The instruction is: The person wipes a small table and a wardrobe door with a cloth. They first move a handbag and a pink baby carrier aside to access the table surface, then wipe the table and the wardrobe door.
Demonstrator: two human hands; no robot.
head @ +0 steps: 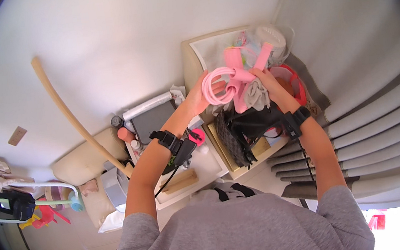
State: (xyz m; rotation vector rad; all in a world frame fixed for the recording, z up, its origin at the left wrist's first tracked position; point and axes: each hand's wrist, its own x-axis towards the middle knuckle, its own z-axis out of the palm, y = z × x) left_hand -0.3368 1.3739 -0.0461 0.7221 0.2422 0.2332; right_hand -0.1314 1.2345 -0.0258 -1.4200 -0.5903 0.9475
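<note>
Both my hands are raised over a cream cabinet at the centre right. My left hand [201,92] is at a looped pink tube or cord [208,93], its fingers spread behind the coils. My right hand [266,80] grips a pink plastic part with several arms [239,75], and a crumpled grey cloth [256,95] hangs beside that hand. Below the cloth, a black bag [256,121] and a checked dark bag [230,140] lie in the open cabinet drawer [236,173]. What the pink pieces form together I cannot tell.
A white basket [271,38] in clear plastic and a red bag [295,84] stand behind. To the left, a white cart [210,173] carries a roll of film [148,106], bottles and a pink round item [197,136]. Grey curtains [375,136] hang at the right.
</note>
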